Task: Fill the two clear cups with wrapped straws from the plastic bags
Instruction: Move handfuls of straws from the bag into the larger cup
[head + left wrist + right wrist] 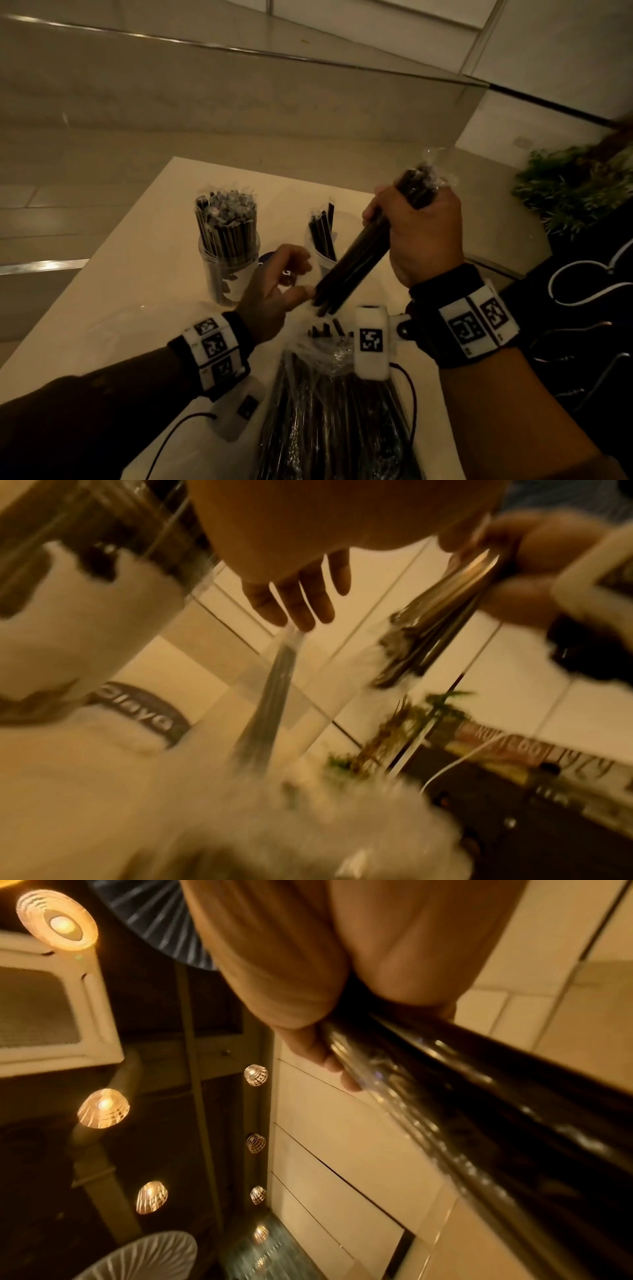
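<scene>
Two clear cups stand on the white table (pixel 144 260). The left cup (pixel 227 263) (pixel 85 593) is packed with wrapped black straws. Only a few straws stand in the right cup (pixel 320 246) (pixel 277 696). My right hand (pixel 404 222) (pixel 308 1042) grips a tilted bundle of wrapped straws (pixel 356 260) (pixel 479 1110) (pixel 445 601) above the table, in front of the right cup. My left hand (pixel 298 281) is beside the bundle's lower end, its fingers (pixel 298 610) loose and its thumb touching that end. A plastic bag of straws (pixel 335 411) lies nearest me.
A dark round item with lettering (pixel 267 257) (pixel 137 712) lies between the cups. A glass panel (pixel 239 85) rises behind the table. A green plant (pixel 575 185) stands off the right edge. Wrist-camera cables (pixel 407 394) trail across the near table.
</scene>
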Available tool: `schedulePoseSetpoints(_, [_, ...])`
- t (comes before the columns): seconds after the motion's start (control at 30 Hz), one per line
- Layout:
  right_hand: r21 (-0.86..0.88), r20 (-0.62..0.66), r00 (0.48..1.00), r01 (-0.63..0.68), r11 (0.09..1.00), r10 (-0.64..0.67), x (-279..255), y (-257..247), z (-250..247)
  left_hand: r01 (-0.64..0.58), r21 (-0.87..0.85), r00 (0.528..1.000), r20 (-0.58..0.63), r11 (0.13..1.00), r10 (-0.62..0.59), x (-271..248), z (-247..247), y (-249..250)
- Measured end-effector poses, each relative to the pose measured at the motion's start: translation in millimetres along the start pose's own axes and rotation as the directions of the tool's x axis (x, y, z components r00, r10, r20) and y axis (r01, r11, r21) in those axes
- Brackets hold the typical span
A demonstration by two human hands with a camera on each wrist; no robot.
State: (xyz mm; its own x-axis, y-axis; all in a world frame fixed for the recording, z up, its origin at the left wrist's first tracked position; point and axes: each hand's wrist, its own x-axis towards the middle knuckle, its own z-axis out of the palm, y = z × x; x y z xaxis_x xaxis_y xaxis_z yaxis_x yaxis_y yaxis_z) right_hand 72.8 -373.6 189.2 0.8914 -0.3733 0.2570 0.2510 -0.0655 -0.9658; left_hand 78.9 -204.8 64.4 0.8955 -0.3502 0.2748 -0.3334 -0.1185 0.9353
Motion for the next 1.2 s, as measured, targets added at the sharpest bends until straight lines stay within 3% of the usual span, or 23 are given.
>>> schedulePoseSetpoints(0.07, [0.075,-0.017,0.995,-0.100,0.992,0.102,-5.8,11.7,9.6,0.053,-0.062,0.977,0.211,0.997,-0.039,7.8,0.0,20.9])
schedulePoseSetpoints(0.1, [0.092,-0.006,0.988,-0.155,0.984,0.156,-10.6,18.0,15.4,0.082,0.004,0.956,0.282,0.997,-0.079,11.5,4.1,26.2])
schedulePoseSetpoints(0.2, [0.053,0.030,0.974,-0.225,0.973,0.224,-20.8,31.7,22.7,0.169,0.211,0.937,0.268,0.963,-0.224,17.5,12.2,25.3])
schedulePoseSetpoints(0.27, [-0.094,-0.010,0.990,-0.142,0.985,0.142,-16.7,30.5,13.2,0.235,0.249,0.919,0.258,0.940,-0.298,16.4,9.8,20.1])
schedulePoseSetpoints(0.33, [-0.316,0.007,0.999,0.037,0.948,-0.036,-10.4,23.9,-0.3,0.242,0.324,0.903,0.271,0.915,-0.334,15.5,6.2,17.8])
schedulePoseSetpoints(0.37, [-0.412,0.079,0.991,0.127,0.903,-0.103,-8.6,22.4,-4.8,0.227,0.352,0.900,0.281,0.908,-0.334,15.2,5.4,17.8])
schedulePoseSetpoints(0.43, [-0.528,0.281,0.953,0.255,0.810,-0.116,-9.8,24.7,-7.2,0.217,0.373,0.895,0.294,0.902,-0.336,16.1,6.2,17.9])
schedulePoseSetpoints(0.5, [-0.543,0.358,0.926,0.312,0.779,-0.121,-14.4,29.4,-6.9,0.204,0.395,0.906,0.272,0.896,-0.326,18.8,7.7,16.8])
schedulePoseSetpoints(0.6, [-0.470,0.292,0.931,0.340,0.815,-0.220,-17.0,30.4,-5.8,0.193,0.383,0.929,0.226,0.903,-0.294,21.2,10.8,17.5])
schedulePoseSetpoints(0.7, [-0.447,0.332,0.937,0.259,0.856,-0.110,-20.5,26.7,-2.5,0.192,0.368,0.933,0.218,0.910,-0.286,19.6,14.7,15.9])
schedulePoseSetpoints(0.77, [-0.453,0.287,0.955,0.202,0.868,-0.072,-21.1,25.5,-3.3,0.181,0.369,0.939,0.209,0.912,-0.271,18.1,16.2,15.1])
schedulePoseSetpoints(0.83, [-0.356,0.119,0.991,0.096,0.930,-0.057,-22.7,29.1,-7.5,0.173,0.357,0.952,0.177,0.918,-0.248,19.0,16.2,13.8])
schedulePoseSetpoints(0.9, [-0.124,0.011,0.996,-0.082,0.989,0.084,-30.9,37.0,-5.6,0.121,0.334,0.967,0.173,0.935,-0.187,21.2,20.7,16.4])
schedulePoseSetpoints(0.97, [0.008,0.020,0.971,-0.237,0.972,0.236,-43.5,47.5,6.0,0.032,0.323,0.966,0.234,0.946,-0.112,23.2,28.7,22.0])
schedulePoseSetpoints(1.07, [-0.026,-0.087,0.971,-0.225,0.974,0.222,-46.5,47.3,15.7,-0.077,0.352,0.951,0.306,0.933,-0.037,29.9,31.8,18.0])
schedulePoseSetpoints(1.2, [-0.003,-0.241,0.969,-0.057,0.998,0.055,-18.1,13.1,-3.6,-0.022,0.598,0.940,0.285,0.801,-0.187,44.1,8.7,0.3])
